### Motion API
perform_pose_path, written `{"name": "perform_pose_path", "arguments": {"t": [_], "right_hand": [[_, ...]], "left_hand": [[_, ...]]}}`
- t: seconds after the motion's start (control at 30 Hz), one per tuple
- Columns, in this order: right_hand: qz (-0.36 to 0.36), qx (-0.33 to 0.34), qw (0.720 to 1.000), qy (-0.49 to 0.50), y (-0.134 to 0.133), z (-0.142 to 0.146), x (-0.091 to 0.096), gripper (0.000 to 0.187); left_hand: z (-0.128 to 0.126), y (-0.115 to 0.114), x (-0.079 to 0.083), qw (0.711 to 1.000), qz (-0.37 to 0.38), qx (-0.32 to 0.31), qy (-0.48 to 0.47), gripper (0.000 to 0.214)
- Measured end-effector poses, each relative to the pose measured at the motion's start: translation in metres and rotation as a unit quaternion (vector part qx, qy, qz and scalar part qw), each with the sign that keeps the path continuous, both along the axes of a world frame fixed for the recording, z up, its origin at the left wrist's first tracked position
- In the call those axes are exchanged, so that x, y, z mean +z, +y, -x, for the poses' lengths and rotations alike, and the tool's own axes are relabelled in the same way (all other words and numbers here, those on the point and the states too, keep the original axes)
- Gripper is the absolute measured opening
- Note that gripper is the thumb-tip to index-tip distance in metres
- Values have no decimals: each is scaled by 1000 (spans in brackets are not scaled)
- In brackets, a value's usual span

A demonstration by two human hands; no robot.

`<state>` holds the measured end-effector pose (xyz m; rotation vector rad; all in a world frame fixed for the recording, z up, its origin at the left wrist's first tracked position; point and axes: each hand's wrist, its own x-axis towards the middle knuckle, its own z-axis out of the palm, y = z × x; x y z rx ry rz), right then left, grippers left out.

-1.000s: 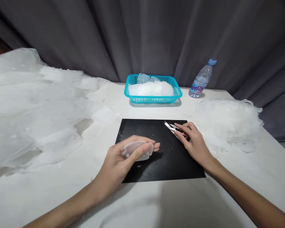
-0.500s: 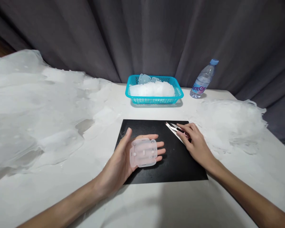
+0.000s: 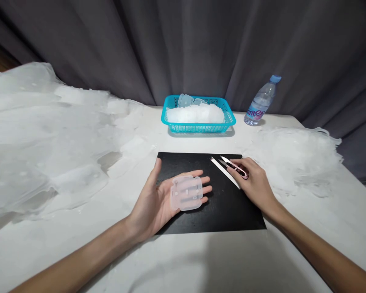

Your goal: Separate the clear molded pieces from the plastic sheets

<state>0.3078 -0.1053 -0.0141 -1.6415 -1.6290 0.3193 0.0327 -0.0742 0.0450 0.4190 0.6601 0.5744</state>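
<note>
A translucent plastic piece (image 3: pixel 186 193), squarish with notched edges and small raised spots, lies on the upturned palm of my left hand (image 3: pixel 166 199). That hand supports the piece, its fingers stretched out and its thumb standing away. Between the thumb and fingers of my right hand (image 3: pixel 253 179) is a pair of thread snips (image 3: pixel 236 167) with pinkish handles, blades apart and pointing up-left. Beneath them a slim white tool (image 3: pixel 227 172) lies slanted on the black mat (image 3: pixel 222 211); its kind is unclear.
Behind the mat stands a turquoise basket (image 3: pixel 198 128) filled with translucent pieces. A water bottle (image 3: pixel 260 101) is to its right. Large heaps of translucent plastic sheets (image 3: pixel 45 138) cover the table's left side, and a smaller pile (image 3: pixel 299 158) lies at right. A dark curtain (image 3: pixel 195 44) hangs behind.
The plastic piece now lies turned differently on my left palm, its thumb more upright. My right hand has lifted the snips slightly, turning them so the pink handles show.
</note>
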Motion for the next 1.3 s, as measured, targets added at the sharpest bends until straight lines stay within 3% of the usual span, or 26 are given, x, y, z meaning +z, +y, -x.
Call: {"name": "perform_pose_path", "arguments": {"t": [0.37,0.6,0.8,0.93,1.03,1.17,1.3], "right_hand": [[-19,-10,1000,10,2,-3,-4,22],[-14,-9,999,-34,3,-5,-9,26],[-19,-19,999,-45,2,-2,-11,36],[-34,-17,998,-45,0,2,-9,30],[-45,-1,997,-54,0,7,-7,23],[-35,27,998,-38,2,11,-7,17],[-37,48,998,11,7,10,-12,19]], "left_hand": [[1,0,-1,1000,5,-1,-18,103],[3,2,1,1000,-2,3,-26,107],[4,2,2,999,7,7,-30,105],[4,3,-2,1000,0,10,-18,98],[2,6,-8,996,-65,16,57,70],[2,24,-14,962,-232,12,146,45],[-11,77,10,916,-354,55,178,36]]}}
